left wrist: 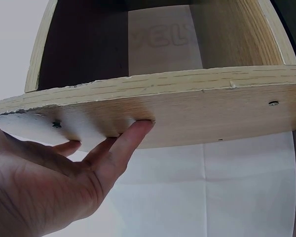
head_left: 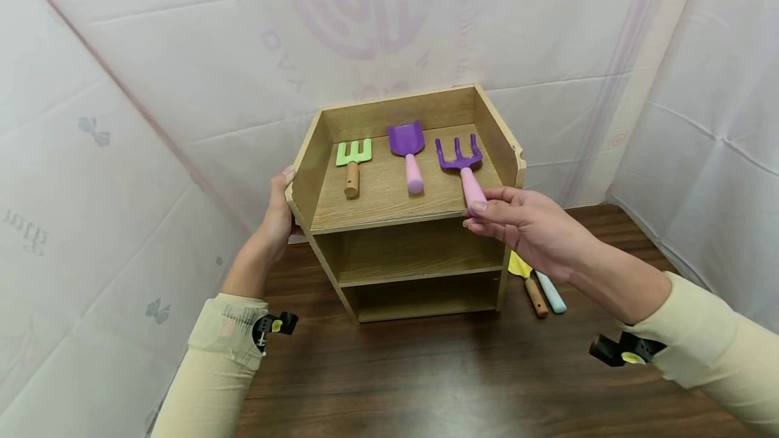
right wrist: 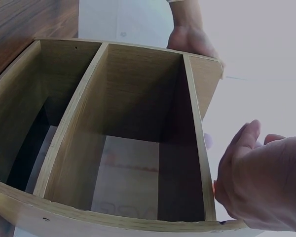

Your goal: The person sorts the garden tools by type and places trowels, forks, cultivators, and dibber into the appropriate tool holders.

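Observation:
A small wooden shelf unit [head_left: 389, 222] stands on a dark wooden table [head_left: 426, 370]. On its top tray lie a green fork with a wooden handle [head_left: 353, 157], a purple shovel with a pink handle [head_left: 406, 140] and a purple rake [head_left: 459, 154]. My right hand [head_left: 477, 211] pinches the end of the rake's pink handle at the tray's front edge. My left hand [head_left: 282, 184] rests flat on the outside of the shelf's left side panel [left wrist: 187, 113], its fingers [left wrist: 123, 143] straight against the wood. In the right wrist view my right hand [right wrist: 261, 182] hovers by the shelf's edge [right wrist: 202, 163].
A yellow tool with a wooden handle [head_left: 534, 293] and a light blue handle [head_left: 550, 291] lie on the table just right of the shelf. The two lower compartments [head_left: 420, 252] hold nothing. White sheeting [head_left: 182, 53] closes in the back and both sides.

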Motion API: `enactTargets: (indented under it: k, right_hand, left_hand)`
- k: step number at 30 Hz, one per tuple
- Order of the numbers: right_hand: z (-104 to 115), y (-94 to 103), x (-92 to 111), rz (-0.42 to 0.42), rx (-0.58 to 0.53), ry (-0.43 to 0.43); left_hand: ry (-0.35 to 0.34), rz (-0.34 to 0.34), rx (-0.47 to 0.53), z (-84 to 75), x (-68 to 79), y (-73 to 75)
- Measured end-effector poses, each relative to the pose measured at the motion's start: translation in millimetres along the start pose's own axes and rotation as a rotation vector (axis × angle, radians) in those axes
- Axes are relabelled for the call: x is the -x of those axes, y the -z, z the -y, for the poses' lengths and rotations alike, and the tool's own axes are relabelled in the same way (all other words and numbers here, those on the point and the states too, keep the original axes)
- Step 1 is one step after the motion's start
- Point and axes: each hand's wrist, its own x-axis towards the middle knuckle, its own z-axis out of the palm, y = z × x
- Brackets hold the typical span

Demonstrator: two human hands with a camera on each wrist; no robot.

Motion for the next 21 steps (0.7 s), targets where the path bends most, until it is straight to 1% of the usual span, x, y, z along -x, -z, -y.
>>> enactTargets:
  k: [9,14,21]
  right_hand:
    - [1.4,-4.4,-6.8,-0.001,-0.01,0.016]
    - [1.5,-4.6,-11.2,0.011,-0.061,0.025]
    - [0.4,-5.0,-14.9,-0.006,-0.174,-0.001]
  left_hand:
    - [0.003,-0.004,0.007,0.9,-0.1,0.3]
    - [0.005,-0.007,-0.003,1.2,0.7,0.6]
    - [0.003,-0.009,-0.015,1.6,0.2,0.0]
